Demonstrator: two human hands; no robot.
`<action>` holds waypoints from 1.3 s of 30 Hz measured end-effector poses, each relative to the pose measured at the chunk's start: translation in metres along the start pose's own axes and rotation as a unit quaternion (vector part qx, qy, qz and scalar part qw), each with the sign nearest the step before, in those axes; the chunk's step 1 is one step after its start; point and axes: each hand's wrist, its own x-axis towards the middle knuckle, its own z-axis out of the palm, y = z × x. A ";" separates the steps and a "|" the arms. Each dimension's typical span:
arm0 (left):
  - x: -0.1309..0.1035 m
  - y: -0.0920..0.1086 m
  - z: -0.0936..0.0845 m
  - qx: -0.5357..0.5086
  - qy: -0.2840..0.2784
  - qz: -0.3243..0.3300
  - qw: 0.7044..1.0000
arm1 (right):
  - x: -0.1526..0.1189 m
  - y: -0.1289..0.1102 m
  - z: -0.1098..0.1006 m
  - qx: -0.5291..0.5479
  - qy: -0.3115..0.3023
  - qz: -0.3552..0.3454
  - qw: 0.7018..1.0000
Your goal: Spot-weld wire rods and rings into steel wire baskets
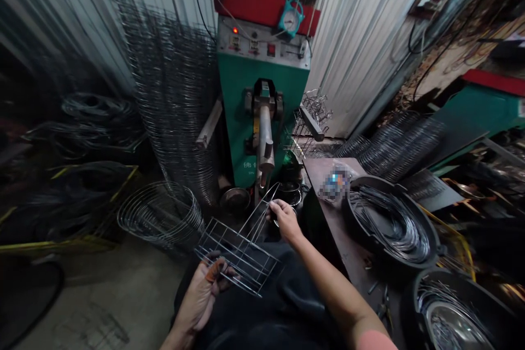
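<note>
A small wire rack (241,257) of crossed metal rods lies tilted over my lap. My left hand (209,287) is closed around its near left edge, with orange wrapping on the thumb. Beyond the rack, my right hand (284,220) pinches a bent wire piece (256,219) whose lower end overlaps the rack. Whether that wire is joined to the rack I cannot tell. Just ahead of both hands stands a green spot welding machine (235,95), its electrode arm (266,134) pointing toward me above the wire's far end.
Stacked wire rings (176,93) rise left of the machine, with a round wire basket (159,213) lower down. To my right, a bench (328,208) bears a black tub (430,246) of wires; another tub (416,306) sits nearer. A blue-rimmed gauge (290,19) hangs on the machine.
</note>
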 end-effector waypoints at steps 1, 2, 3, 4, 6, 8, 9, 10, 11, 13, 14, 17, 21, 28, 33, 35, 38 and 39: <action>0.002 0.001 0.001 -0.003 0.002 -0.001 1.000 | 0.003 0.001 0.000 -0.002 0.003 -0.001 1.000; 0.004 0.002 0.001 -0.005 0.002 -0.003 1.000 | 0.006 0.002 0.000 -0.002 0.007 -0.002 1.000; 0.006 0.003 0.002 -0.006 0.003 -0.004 1.000 | 0.009 0.004 0.000 -0.002 0.010 -0.002 1.000; 0.009 0.003 0.002 -0.007 0.002 -0.004 1.000 | 0.012 0.006 0.000 0.000 0.013 -0.001 1.000; 0.014 0.006 0.003 -0.003 -0.003 -0.005 1.000 | 0.020 0.009 0.000 0.008 0.015 0.002 1.000; 0.019 0.009 0.005 0.001 -0.007 -0.004 1.000 | 0.027 0.011 0.000 0.020 0.016 0.008 1.000; 0.021 0.011 0.007 0.003 -0.009 -0.003 1.000 | 0.030 0.012 -0.001 0.026 0.017 0.011 0.999; 0.022 0.013 0.010 0.005 -0.011 -0.003 1.000 | 0.033 0.012 -0.001 0.031 0.020 0.013 0.999; 0.024 0.015 0.012 0.007 -0.012 -0.001 1.000 | 0.036 0.012 -0.001 0.033 0.024 0.015 0.999; 0.026 0.020 0.018 0.013 -0.013 0.005 1.000 | 0.041 0.012 -0.001 0.033 0.032 0.016 0.999; 0.028 0.023 0.021 0.017 -0.013 0.010 1.000 | 0.043 0.011 -0.001 0.032 0.034 0.015 0.999; 0.032 0.028 0.026 0.029 -0.015 0.020 0.999 | 0.050 0.010 -0.002 0.034 0.036 0.014 0.999; 0.034 0.030 0.027 0.036 -0.016 0.017 0.999 | 0.056 0.009 -0.002 0.040 0.041 0.043 0.997; 0.028 0.020 0.032 0.027 0.003 0.046 0.999 | 0.016 0.011 -0.021 -0.028 -0.058 0.090 0.994; 0.030 0.009 0.032 0.002 -0.015 0.087 0.996 | -0.027 0.024 -0.038 -0.191 -0.189 0.081 0.960; 0.031 0.008 0.032 -0.007 -0.014 0.094 0.995 | -0.028 0.029 -0.037 -0.229 -0.177 0.049 0.956; 0.031 0.009 0.031 -0.021 0.001 0.089 0.996 | -0.023 0.032 -0.031 -0.238 -0.167 0.021 0.956; 0.031 0.010 0.031 -0.025 0.006 0.087 0.996 | -0.021 0.032 -0.029 -0.236 -0.166 0.015 0.957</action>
